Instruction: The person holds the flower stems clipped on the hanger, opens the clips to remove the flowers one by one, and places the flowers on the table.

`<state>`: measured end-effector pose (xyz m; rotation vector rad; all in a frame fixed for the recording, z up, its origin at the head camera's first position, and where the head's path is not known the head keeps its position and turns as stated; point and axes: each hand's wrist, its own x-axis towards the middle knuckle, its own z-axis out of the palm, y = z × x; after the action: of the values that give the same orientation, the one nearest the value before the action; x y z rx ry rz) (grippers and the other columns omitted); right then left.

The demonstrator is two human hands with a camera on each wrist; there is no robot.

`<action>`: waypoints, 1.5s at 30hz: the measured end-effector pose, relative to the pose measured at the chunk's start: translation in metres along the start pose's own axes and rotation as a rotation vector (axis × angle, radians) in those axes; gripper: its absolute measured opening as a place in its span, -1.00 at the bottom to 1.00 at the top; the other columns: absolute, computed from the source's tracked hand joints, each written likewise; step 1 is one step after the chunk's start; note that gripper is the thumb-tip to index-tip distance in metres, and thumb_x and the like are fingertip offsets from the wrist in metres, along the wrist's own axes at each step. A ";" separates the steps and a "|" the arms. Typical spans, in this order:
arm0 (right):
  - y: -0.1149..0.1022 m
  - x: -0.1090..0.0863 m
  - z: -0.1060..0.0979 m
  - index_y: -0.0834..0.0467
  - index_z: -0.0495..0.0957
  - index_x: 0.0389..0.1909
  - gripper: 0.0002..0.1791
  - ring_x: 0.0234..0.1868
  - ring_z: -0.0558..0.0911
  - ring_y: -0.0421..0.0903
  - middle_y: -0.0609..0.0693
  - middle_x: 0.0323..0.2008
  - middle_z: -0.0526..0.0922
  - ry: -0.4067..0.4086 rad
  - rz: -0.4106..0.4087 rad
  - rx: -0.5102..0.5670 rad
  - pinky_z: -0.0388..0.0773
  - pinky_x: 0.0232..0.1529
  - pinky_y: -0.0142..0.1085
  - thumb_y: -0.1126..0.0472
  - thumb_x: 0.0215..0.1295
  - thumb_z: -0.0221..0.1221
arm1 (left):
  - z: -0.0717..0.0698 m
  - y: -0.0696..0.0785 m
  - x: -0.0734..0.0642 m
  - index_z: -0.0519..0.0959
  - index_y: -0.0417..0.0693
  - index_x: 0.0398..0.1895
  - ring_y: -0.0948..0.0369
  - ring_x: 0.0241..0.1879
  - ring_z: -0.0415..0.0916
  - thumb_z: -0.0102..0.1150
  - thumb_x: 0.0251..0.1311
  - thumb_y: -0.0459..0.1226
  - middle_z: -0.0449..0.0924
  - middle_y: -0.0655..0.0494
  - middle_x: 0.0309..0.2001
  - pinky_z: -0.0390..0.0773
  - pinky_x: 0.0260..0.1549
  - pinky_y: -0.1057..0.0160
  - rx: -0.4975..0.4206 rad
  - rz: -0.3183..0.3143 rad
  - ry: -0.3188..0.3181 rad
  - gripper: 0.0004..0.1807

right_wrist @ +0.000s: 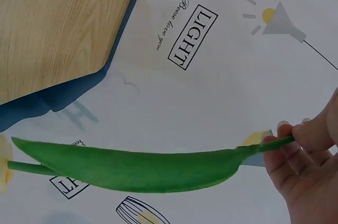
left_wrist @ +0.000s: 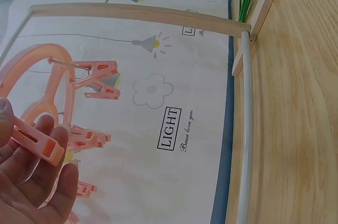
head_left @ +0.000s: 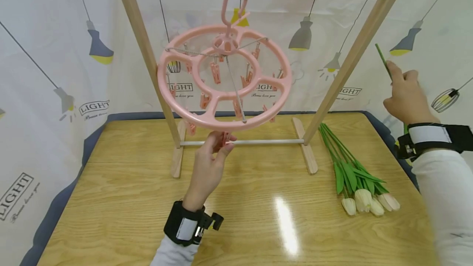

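Observation:
A pink round clip hanger (head_left: 207,123) hangs by its hook from the white top bar of a wooden rack. At its front edge my left hand (head_left: 207,169) pinches one of its pink clothespins (left_wrist: 39,142) between thumb and fingers. Off to the right and raised, my right hand (head_left: 408,97) holds a tulip by its green stem (head_left: 382,58). The right wrist view shows the long leaf (right_wrist: 142,170) of that tulip, flower end away from the hand. Only a sliver of its pale bloom (right_wrist: 4,163) shows at the left edge there.
The rack's wooden legs (head_left: 338,77) and lower white bar (head_left: 266,142) stand on the wooden table (head_left: 122,200). Several white tulips (head_left: 363,200) lie to the right of the rack. Other clothespins (head_left: 215,73) dangle under the hanger. A lamp-printed cloth (head_left: 44,65) surrounds the table.

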<state>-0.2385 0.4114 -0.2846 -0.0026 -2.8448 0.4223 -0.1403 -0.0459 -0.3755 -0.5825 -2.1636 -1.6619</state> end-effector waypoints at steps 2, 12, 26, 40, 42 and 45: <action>0.003 -0.001 0.007 0.16 -0.23 0.54 0.06 -0.40 0.33 0.40 0.65 -0.02 0.12 -0.009 -0.021 0.011 0.27 -0.61 0.06 0.60 -0.05 -0.06 | 0.000 0.000 0.000 0.44 -0.26 0.12 0.05 -0.13 0.58 0.09 0.31 -0.39 0.67 -0.21 -0.11 0.64 -0.20 -0.08 -0.001 -0.002 0.000 -0.68; 0.017 -0.012 0.054 0.13 -0.28 0.54 -0.01 -0.59 0.38 0.25 0.65 -0.06 0.15 -0.155 -0.012 -0.042 0.29 -0.72 -0.06 0.57 0.13 -0.04 | -0.001 0.000 -0.001 0.44 -0.25 0.12 0.05 -0.12 0.57 0.07 0.32 -0.38 0.66 -0.20 -0.10 0.63 -0.18 -0.08 0.000 -0.015 -0.003 -0.68; 0.027 -0.030 0.107 0.28 -0.05 0.48 -0.22 -0.52 0.49 0.28 0.62 -0.01 0.26 -0.258 -0.035 -0.067 0.37 -0.66 0.01 0.53 0.23 -0.05 | -0.001 -0.001 -0.001 0.45 -0.23 0.10 0.07 -0.13 0.57 0.08 0.32 -0.37 0.67 -0.18 -0.12 0.63 -0.20 -0.07 0.002 0.003 0.009 -0.69; 0.028 -0.038 0.148 0.55 0.56 -0.12 -0.74 -0.33 0.61 0.38 0.56 -0.23 0.64 -0.188 -0.050 -0.088 0.55 -0.35 0.23 0.41 0.29 0.11 | 0.000 -0.001 -0.002 0.46 -0.22 0.10 0.07 -0.10 0.59 0.09 0.31 -0.37 0.68 -0.18 -0.10 0.63 -0.16 -0.08 -0.019 -0.004 0.004 -0.69; 0.027 -0.040 0.151 0.51 0.58 -0.14 -0.75 -0.39 0.62 0.34 0.53 -0.25 0.66 -0.180 -0.029 -0.102 0.56 -0.40 0.21 0.37 0.29 0.13 | 0.000 -0.001 -0.002 0.46 -0.23 0.10 0.05 -0.09 0.60 0.09 0.31 -0.37 0.68 -0.19 -0.10 0.63 -0.16 -0.09 -0.024 0.000 0.005 -0.69; 0.026 -0.043 0.155 0.45 0.60 -0.16 -0.77 -0.47 0.63 0.28 0.48 -0.29 0.69 -0.163 -0.016 -0.132 0.57 -0.47 0.20 0.34 0.29 0.16 | 0.000 -0.001 -0.002 0.45 -0.23 0.11 0.01 -0.08 0.60 0.09 0.31 -0.38 0.68 -0.20 -0.10 0.63 -0.15 -0.10 -0.030 0.005 0.006 -0.69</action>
<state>-0.2381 0.3907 -0.4459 0.0303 -3.0255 0.2399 -0.1390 -0.0465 -0.3772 -0.5895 -2.1345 -1.6944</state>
